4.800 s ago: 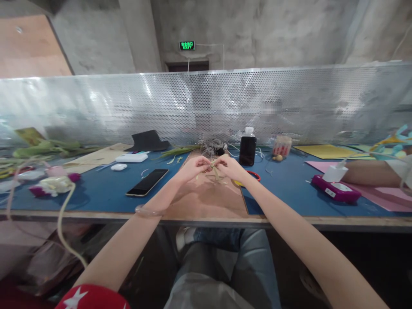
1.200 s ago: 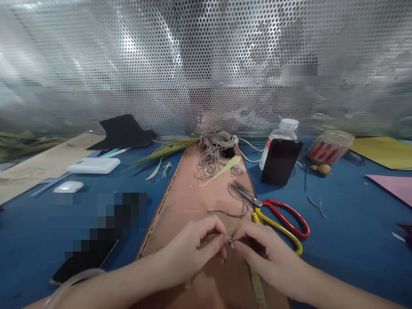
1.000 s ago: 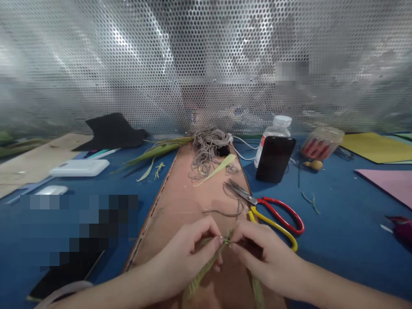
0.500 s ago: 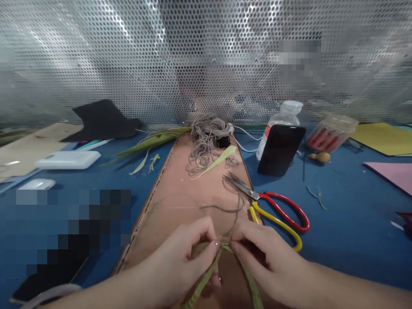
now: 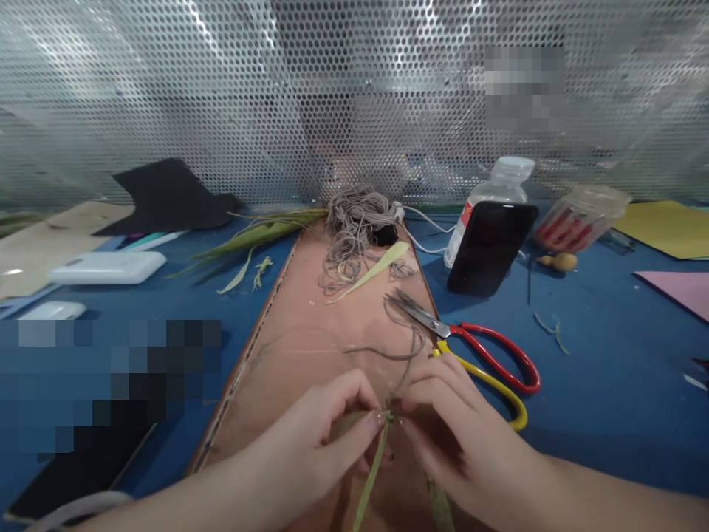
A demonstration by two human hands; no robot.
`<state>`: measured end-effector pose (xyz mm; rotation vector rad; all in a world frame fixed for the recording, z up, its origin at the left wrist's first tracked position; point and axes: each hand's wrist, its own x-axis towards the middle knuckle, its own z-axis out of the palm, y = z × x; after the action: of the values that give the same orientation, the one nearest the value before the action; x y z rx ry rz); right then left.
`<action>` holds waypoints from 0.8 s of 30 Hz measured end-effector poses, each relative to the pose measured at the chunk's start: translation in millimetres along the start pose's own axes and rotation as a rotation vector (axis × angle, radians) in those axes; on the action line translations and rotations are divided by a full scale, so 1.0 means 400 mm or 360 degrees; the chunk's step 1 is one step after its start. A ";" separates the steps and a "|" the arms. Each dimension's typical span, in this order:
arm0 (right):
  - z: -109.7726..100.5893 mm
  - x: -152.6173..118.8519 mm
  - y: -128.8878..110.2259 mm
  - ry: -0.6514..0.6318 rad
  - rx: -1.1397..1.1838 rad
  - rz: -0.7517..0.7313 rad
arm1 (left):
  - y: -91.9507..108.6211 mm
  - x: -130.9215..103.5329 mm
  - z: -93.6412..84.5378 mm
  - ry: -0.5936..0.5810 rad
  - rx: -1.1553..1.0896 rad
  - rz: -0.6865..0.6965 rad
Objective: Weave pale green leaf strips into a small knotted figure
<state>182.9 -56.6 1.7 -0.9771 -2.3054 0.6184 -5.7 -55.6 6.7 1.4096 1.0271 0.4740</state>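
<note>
Low in the middle, my left hand pinches a narrow green leaf strip between thumb and forefinger, at a small bunched knot. My right hand is close beside it, fingertips curled together at the same spot; another length of green strip hangs below that palm. Grey cord runs from the knot up the cardboard. Just past my right hand lie open scissors with one red and one yellow handle. The exact grip of the right fingertips is partly blurred.
A tangle of grey cord and a pale leaf piece lie on the far cardboard. A black phone leans on a bottle; a jar stands right. Green leaves and a white case lie left.
The strip between my hands has drawn into a tighter bunch, and its left tail hangs steeper. My right fingers have lifted and shifted slightly. The view has tilted a little.
</note>
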 end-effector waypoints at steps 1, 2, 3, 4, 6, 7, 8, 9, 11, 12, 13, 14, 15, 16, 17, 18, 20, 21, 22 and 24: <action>0.001 0.001 0.003 -0.0003 -0.0010 -0.0009 | -0.002 0.001 0.001 -0.0014 -0.0002 -0.0004; 0.002 0.002 0.006 -0.0012 -0.0022 -0.0019 | -0.005 0.001 0.002 -0.0021 -0.0011 -0.0003; 0.003 0.002 0.009 -0.0021 -0.0037 -0.0034 | -0.007 0.002 0.002 -0.0024 -0.0012 0.0003; 0.004 0.002 0.011 -0.0021 -0.0052 -0.0057 | -0.008 0.002 0.003 -0.0022 -0.0003 0.0009; 0.006 0.002 0.015 -0.0001 -0.0081 -0.0106 | -0.009 0.002 0.003 -0.0019 0.0022 0.0021; 0.007 0.002 0.016 0.0015 -0.0093 -0.0126 | -0.009 0.001 0.002 -0.0023 0.0030 0.0021; 0.007 0.002 0.016 0.0033 -0.0102 -0.0141 | -0.007 0.001 0.001 -0.0033 0.0036 0.0017; 0.007 0.002 0.015 0.0037 -0.0108 -0.0149 | -0.006 0.000 -0.001 -0.0055 0.0032 -0.0001; 0.006 0.001 0.013 0.0024 -0.0103 -0.0154 | -0.003 -0.001 -0.007 -0.0121 0.0007 -0.0039; 0.006 0.000 0.012 0.0012 -0.0090 -0.0154 | -0.001 -0.001 -0.009 -0.0146 -0.0003 -0.0055; 0.006 -0.001 0.011 -0.0003 -0.0070 -0.0149 | 0.000 0.000 -0.011 -0.0156 -0.0005 -0.0065; 0.006 -0.002 0.010 -0.0022 -0.0047 -0.0138 | 0.002 0.001 -0.013 -0.0156 -0.0003 -0.0073; 0.007 -0.004 0.010 -0.0040 -0.0024 -0.0115 | 0.004 0.002 -0.014 -0.0151 0.0001 -0.0080; 0.009 -0.006 0.010 -0.0058 -0.0002 -0.0081 | 0.005 0.004 -0.015 -0.0146 0.0000 -0.0094; 0.011 -0.008 0.011 -0.0067 0.0020 -0.0040 | 0.006 0.005 -0.014 -0.0148 -0.0012 -0.0110; 0.013 -0.010 0.012 -0.0074 0.0039 0.0007 | 0.007 0.007 -0.014 -0.0155 -0.0029 -0.0124; 0.018 -0.014 0.015 -0.0075 0.0085 0.0099 | 0.005 0.010 -0.012 -0.0171 -0.0051 -0.0142; 0.020 -0.015 0.016 -0.0072 0.0118 0.0135 | 0.003 0.011 -0.011 -0.0164 -0.0037 -0.0148; 0.022 -0.015 0.017 -0.0075 0.0154 0.0162 | 0.000 0.012 -0.009 -0.0147 -0.0010 -0.0151; 0.022 -0.015 0.017 -0.0102 0.0221 0.0216 | -0.007 0.014 -0.007 -0.0086 0.0054 -0.0149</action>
<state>183.9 -58.3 -10.9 -1.0668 -2.2303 0.8652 -5.8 -50.1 2.7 1.3904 1.0566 0.3498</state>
